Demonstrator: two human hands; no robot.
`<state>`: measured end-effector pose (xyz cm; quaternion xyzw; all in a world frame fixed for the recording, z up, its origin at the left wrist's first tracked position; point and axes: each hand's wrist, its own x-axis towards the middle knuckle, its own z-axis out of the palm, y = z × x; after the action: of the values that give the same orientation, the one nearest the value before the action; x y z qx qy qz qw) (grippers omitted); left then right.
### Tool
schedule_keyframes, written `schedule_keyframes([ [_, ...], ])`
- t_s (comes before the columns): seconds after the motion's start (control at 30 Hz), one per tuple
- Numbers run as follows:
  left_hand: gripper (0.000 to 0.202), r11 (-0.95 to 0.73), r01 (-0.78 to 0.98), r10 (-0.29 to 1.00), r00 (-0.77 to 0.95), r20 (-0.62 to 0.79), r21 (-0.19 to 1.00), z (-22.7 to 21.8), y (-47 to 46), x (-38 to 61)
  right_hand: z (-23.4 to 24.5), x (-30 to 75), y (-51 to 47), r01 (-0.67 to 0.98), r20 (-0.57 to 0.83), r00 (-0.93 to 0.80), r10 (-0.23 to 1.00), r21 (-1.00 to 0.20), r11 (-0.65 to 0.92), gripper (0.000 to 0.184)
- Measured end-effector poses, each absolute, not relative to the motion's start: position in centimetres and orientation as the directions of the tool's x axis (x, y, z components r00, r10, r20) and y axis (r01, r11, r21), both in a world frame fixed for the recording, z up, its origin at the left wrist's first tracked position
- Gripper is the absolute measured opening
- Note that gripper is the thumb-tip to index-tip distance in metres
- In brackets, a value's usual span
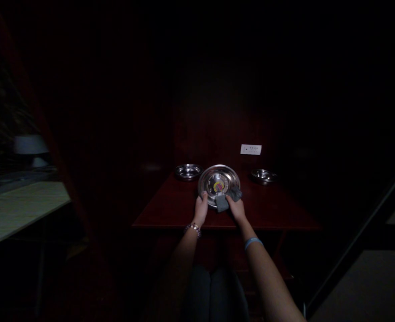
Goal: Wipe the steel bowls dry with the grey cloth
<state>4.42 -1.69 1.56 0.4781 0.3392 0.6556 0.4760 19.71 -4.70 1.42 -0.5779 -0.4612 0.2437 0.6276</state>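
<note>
A round, shiny metal plate (211, 179) with a yellow and pink sticker in its centre is tilted up toward me above the table. My left hand (201, 208) grips its lower left rim, thumb on the inner face. At the lower right, my right hand (235, 206) is closed on a grey cloth (222, 203), which lies against the plate's rim. The fingers of both hands are mostly hidden behind the plate and cloth.
On the dark red table (170, 210), one metal bowl (188, 172) stands at the back left and another metal bowl (263, 176) at the back right. A white socket panel (251, 149) is on the back wall. Further left is a pale tabletop (23, 208) with a white lamp (31, 145).
</note>
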Motion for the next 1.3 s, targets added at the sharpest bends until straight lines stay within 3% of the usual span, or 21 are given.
schedule_keyframes([
  [0.4,0.031,-0.265,-0.302,0.964,-0.085,0.251,0.916,2.6,-2.7,4.3,0.8,19.9,-4.1,0.228,0.304,0.446,0.842,-0.948,0.222,0.041],
  [0.7,0.038,-0.292,-0.382,0.953,-0.035,0.302,0.877,2.7,-2.8,4.6,1.0,20.0,-4.3,0.229,0.301,0.461,0.834,-0.949,0.216,0.042],
  [1.3,0.054,-0.351,-0.305,0.93,-0.005,0.367,0.885,2.3,-2.7,4.6,1.0,19.8,-4.3,0.165,0.295,0.475,0.829,-0.955,0.245,0.038],
])
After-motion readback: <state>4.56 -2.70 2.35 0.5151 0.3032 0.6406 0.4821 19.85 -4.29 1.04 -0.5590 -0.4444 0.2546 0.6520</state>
